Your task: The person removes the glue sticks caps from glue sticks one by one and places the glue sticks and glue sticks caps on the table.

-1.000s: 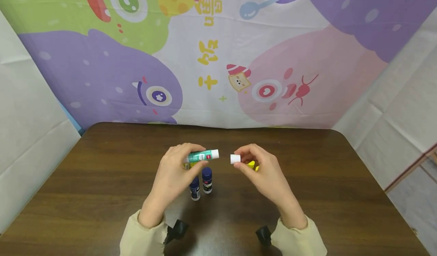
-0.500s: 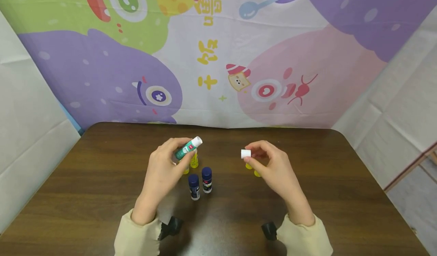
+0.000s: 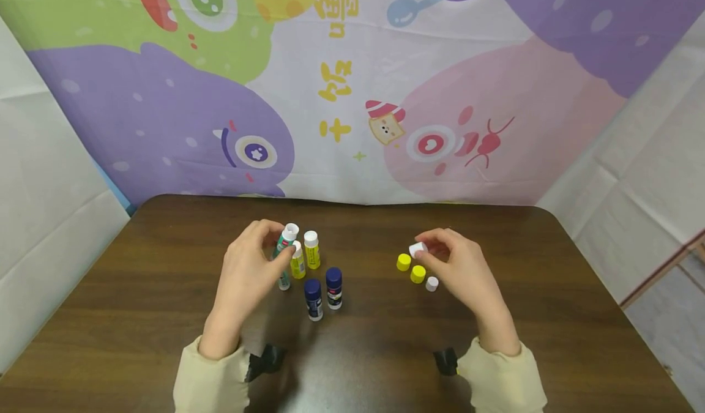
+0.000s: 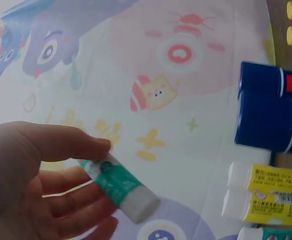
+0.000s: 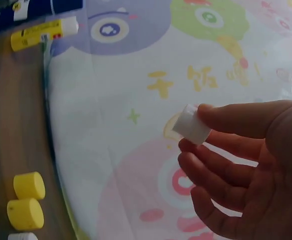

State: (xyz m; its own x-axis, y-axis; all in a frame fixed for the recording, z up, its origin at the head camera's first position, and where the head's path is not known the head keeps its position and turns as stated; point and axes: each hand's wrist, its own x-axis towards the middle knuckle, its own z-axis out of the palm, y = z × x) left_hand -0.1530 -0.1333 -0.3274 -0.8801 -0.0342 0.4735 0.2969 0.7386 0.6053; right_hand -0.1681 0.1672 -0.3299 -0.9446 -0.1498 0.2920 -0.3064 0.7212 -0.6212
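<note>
My left hand point(image 3: 248, 269) grips an uncapped green glue stick point(image 3: 289, 235) with its white end up, above the table. The left wrist view shows this stick between thumb and fingers. Below it stands a second green glue stick point(image 3: 283, 281), partly hidden by the hand. Two yellow glue sticks point(image 3: 312, 253) without caps stand just to the right. My right hand point(image 3: 465, 272) pinches a white cap point(image 5: 191, 125) between thumb and fingertips. Under that hand, two yellow caps point(image 3: 417, 274) and a white cap point(image 3: 432, 284) form a slanting row on the table.
Two navy glue sticks point(image 3: 333, 287) with their caps on stand in front of the yellow ones. Everything rests on a dark wooden table point(image 3: 363, 352). A cartoon-printed cloth point(image 3: 341, 174) hangs behind the far edge, with white sheets at both sides.
Both hands have moved apart: the left went left and turned the green glue stick upright, while the right carried the white cap rightward over the other caps.
</note>
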